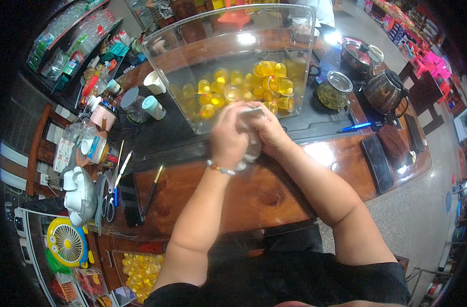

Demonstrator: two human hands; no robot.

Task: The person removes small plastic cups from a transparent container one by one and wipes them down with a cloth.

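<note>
Pale folded thing held between two hands, lengthwise from the body

The pale folded thing (252,145) is in front of the person, above the front part of the bench (267,202), between the left hand (229,134) and the right hand (271,129). Its long axis goes roughly away from the body: one end comes out at the top near the right thumb and points toward the clear box (192,66), and the other end hangs below the palms, toward the person. It looks greyish white and soft, with uneven folds, similar to cloth or thin plastic; because of blur I cannot tell which material. Its lower edge looks rounded and loose.

The right hand is pinching the upper part, with the thumb laid along it. The left hand is curled and pressed against the same thing from the other side; its fingers are blurred, so their exact contact cannot be told. On the left wrist there is a bracelet (220,168) of round beads.

Just beyond the hands stands the box, of smooth transparent plastic with rounded corners. Inside it are yellow capsules (267,83), shiny and dome-shaped, lying in many directions. The bench is of glossy brown wood with dark knots, and a black flat tray (159,134) is set upon it.
</note>
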